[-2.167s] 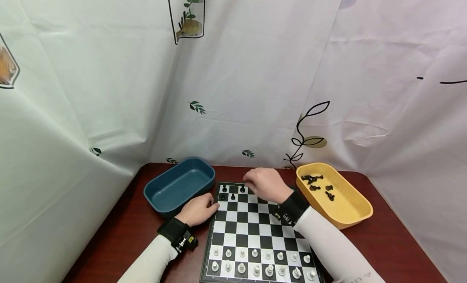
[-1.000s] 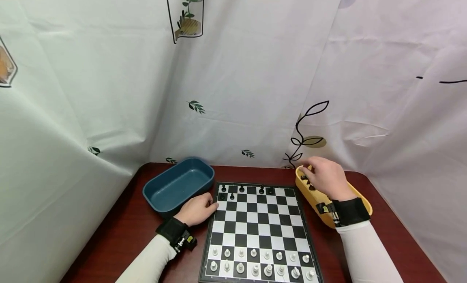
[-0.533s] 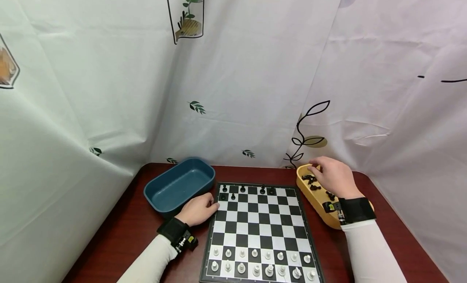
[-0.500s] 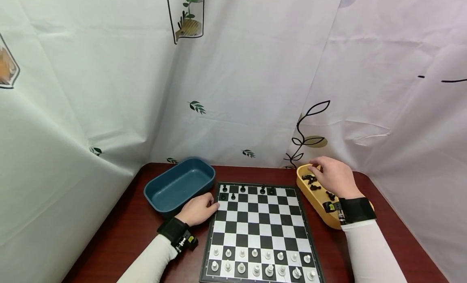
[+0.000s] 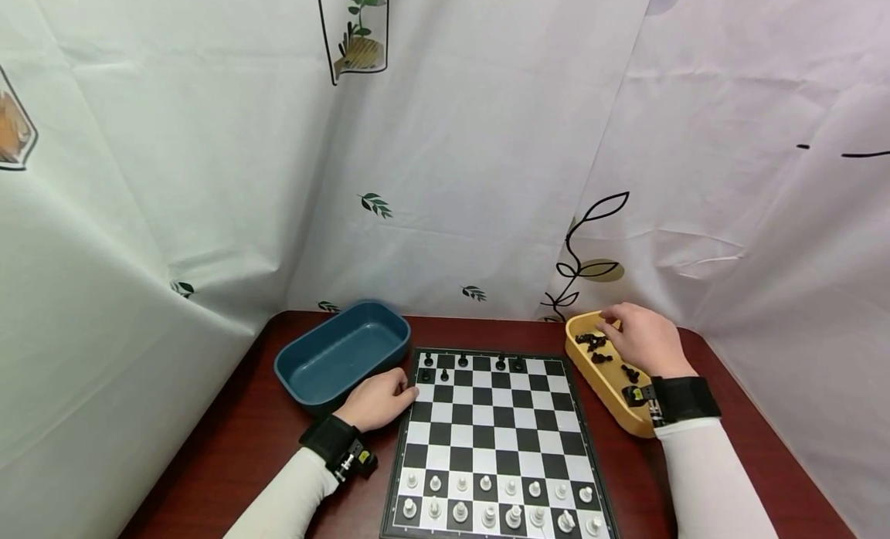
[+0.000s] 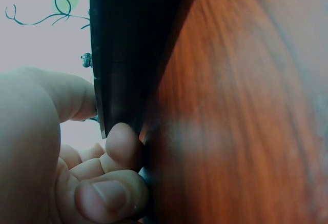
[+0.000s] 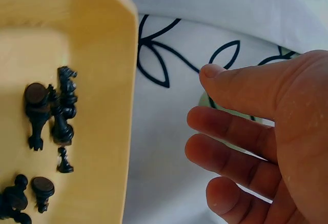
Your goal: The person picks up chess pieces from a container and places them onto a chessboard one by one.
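Note:
My left hand (image 5: 375,401) holds the left edge of the chessboard (image 5: 483,415), thumb (image 6: 77,98) over the top and the other fingers curled against its side. My right hand (image 5: 645,340) hovers above the far end of the yellow tray (image 5: 629,415). Its fingers are parted and slightly bent, with nothing between them in the right wrist view. Several black chess pieces (image 7: 62,129) lie tipped over in the tray. A few black pieces stand in the board's far left corner, among them a black pawn (image 5: 444,375). Two more black pieces (image 5: 501,362) stand farther right along the far row.
White chess pieces (image 5: 513,516) fill the two near rows of the board. A dark blue tray (image 5: 341,357) stands left of the board, close behind my left hand. Patterned white cloth (image 5: 487,176) hangs behind the reddish-brown table (image 5: 229,446).
My right hand has moved from the board's far row to the yellow tray, uncovering two black pieces on that row. Lately it has shifted slightly right and down. My left hand has stayed put.

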### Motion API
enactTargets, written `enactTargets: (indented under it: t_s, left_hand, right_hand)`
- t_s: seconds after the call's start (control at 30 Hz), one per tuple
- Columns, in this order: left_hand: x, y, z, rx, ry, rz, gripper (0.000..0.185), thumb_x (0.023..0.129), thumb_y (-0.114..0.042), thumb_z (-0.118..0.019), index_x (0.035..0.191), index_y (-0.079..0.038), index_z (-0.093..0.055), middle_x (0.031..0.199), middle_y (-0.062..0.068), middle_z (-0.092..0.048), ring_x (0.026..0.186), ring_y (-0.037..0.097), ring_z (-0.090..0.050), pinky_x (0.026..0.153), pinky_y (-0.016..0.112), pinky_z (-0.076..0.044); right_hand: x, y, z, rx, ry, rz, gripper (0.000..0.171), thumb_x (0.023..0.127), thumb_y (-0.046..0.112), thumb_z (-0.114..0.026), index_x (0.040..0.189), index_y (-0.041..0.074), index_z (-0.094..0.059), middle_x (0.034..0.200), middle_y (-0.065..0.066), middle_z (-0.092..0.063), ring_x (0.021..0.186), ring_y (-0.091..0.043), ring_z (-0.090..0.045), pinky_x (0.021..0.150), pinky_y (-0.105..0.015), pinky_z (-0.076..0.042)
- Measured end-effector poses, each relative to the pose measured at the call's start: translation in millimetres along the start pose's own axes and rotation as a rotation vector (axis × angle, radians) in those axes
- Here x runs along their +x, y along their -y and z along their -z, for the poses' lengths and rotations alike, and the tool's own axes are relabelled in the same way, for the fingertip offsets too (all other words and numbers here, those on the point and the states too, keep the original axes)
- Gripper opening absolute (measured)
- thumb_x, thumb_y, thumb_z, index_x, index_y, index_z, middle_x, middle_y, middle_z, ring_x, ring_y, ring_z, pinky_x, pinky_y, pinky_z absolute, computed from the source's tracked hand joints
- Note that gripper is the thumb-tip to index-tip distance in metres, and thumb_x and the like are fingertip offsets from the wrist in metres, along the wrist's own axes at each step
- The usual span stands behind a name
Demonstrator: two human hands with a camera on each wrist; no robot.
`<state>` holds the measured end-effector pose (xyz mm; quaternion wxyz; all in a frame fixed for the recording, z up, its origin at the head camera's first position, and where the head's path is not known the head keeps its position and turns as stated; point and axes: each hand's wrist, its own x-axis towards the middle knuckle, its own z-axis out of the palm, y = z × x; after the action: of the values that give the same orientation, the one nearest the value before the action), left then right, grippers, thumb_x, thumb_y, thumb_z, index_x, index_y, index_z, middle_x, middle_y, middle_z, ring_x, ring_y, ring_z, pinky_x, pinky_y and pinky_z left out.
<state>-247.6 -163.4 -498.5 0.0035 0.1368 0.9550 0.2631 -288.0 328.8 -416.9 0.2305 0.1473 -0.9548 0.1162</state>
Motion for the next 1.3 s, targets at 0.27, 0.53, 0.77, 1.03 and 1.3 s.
enactTargets:
  t_s: [0.27, 0.53, 0.77, 1.03, 1.3]
  left_hand:
    - [-0.5, 0.1, -0.1, 0.000, 0.003, -0.004, 0.031, 0.109, -0.040, -0.069, 0.084, -0.022, -0.060, 0.069, -0.007, -0.055, 0.061, 0.012, -0.051, 0.061, 0.034, -0.041]
    - [-2.2, -0.8, 0.7, -0.003, 0.001, 0.002, 0.032, 0.108, -0.040, -0.069, 0.084, -0.022, -0.059, 0.069, -0.007, -0.054, 0.061, 0.012, -0.051, 0.061, 0.034, -0.041]
    - [-2.2, -1.0, 1.1, -0.017, -0.006, -0.023, 0.032, 0.109, -0.039, -0.069, 0.084, -0.022, -0.059, 0.068, -0.007, -0.053, 0.059, 0.013, -0.050, 0.059, 0.033, -0.039]
    - [-1.3, 0.6, -1.3, -0.005, -0.007, -0.006, 0.032, 0.108, -0.040, -0.069, 0.083, -0.023, -0.059, 0.068, -0.007, -0.053, 0.060, 0.013, -0.050, 0.060, 0.034, -0.040]
    - [-1.2, 1.6, -1.7, -0.002, -0.017, -0.014, 0.032, 0.107, -0.040, -0.069, 0.083, -0.023, -0.059, 0.068, -0.007, -0.053, 0.059, 0.012, -0.050, 0.059, 0.034, -0.040]
  right_hand:
    - [-1.3, -9.2, -7.3, 0.000, 0.074, -0.038, 0.026, 0.100, 0.020, -0.084, 0.117, 0.002, -0.081, 0.108, -0.017, -0.079, 0.094, -0.041, -0.075, 0.079, -0.061, -0.058]
    - [-2.1, -15.4, -13.3, 0.004, 0.140, -0.051, 0.032, 0.099, 0.021, -0.084, 0.123, 0.000, -0.080, 0.114, -0.021, -0.079, 0.103, -0.045, -0.075, 0.085, -0.065, -0.057]
    - [-5.2, -21.4, -16.4, 0.040, 0.207, -0.079, 0.033, 0.096, 0.021, -0.087, 0.123, 0.003, -0.080, 0.111, -0.017, -0.079, 0.102, -0.044, -0.075, 0.085, -0.065, -0.057]
    - [-7.8, -27.6, -23.2, 0.064, 0.291, -0.131, 0.035, 0.095, 0.022, -0.086, 0.123, 0.002, -0.079, 0.109, -0.019, -0.078, 0.097, -0.039, -0.074, 0.084, -0.062, -0.057]
    - [-9.0, -29.8, -25.0, 0.100, 0.377, -0.168, 0.038, 0.092, 0.021, -0.087, 0.122, 0.000, -0.079, 0.109, -0.020, -0.077, 0.095, -0.036, -0.072, 0.080, -0.059, -0.057]
